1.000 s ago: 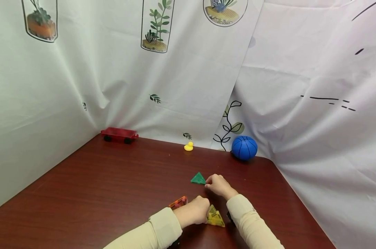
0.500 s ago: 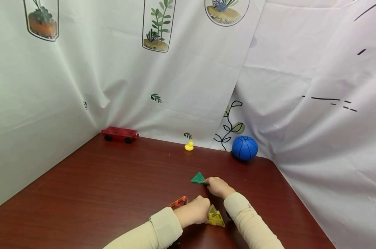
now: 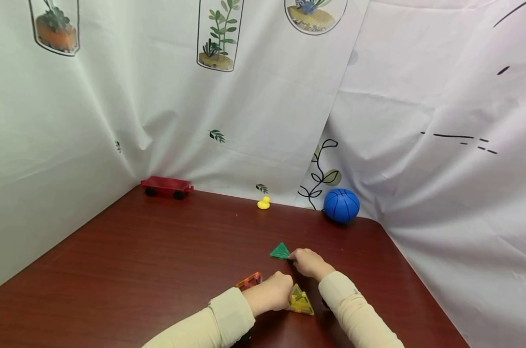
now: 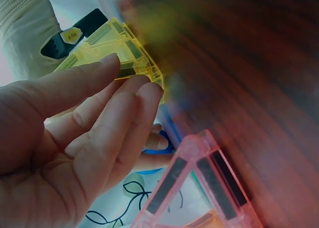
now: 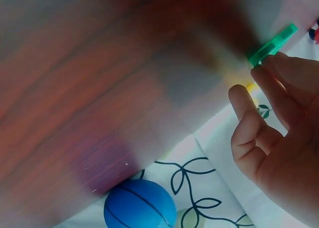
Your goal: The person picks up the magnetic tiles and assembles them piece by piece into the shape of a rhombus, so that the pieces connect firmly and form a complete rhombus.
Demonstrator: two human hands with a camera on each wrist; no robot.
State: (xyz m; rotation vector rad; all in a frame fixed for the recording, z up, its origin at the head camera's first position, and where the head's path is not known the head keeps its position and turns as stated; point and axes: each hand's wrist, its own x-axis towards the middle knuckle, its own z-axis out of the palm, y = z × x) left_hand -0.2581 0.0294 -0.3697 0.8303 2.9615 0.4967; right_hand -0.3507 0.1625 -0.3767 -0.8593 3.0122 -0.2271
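Note:
My left hand point(image 3: 273, 292) pinches a translucent yellow triangular magnetic tile point(image 3: 302, 303) between thumb and fingers, low over the table. In the left wrist view the yellow piece point(image 4: 110, 41) shows a smaller framed part across its face. Further forward, my right hand point(image 3: 308, 263) pinches one corner of a green triangular magnetic tile point(image 3: 280, 251). Thumb and index finger meet at the end of that green tile point(image 5: 274, 44) in the right wrist view, the other fingers apart from it. Behind the left wrist stands an orange-red tile point(image 3: 249, 280), partly hidden; its pinkish frame point(image 4: 189, 147) appears close by.
Along the back of the brown table point(image 3: 158, 246) are a red wheeled toy cart point(image 3: 166, 184) at left, a small yellow duck point(image 3: 264, 203) and a blue ball point(image 3: 341, 206) in the right corner. White printed cloth point(image 3: 176, 116) hangs behind and beside the table.
The right hand's fingertips have come down onto the green tile's corner, and the tile has shifted slightly right and nearer. The left hand and the yellow tile have stayed in place.

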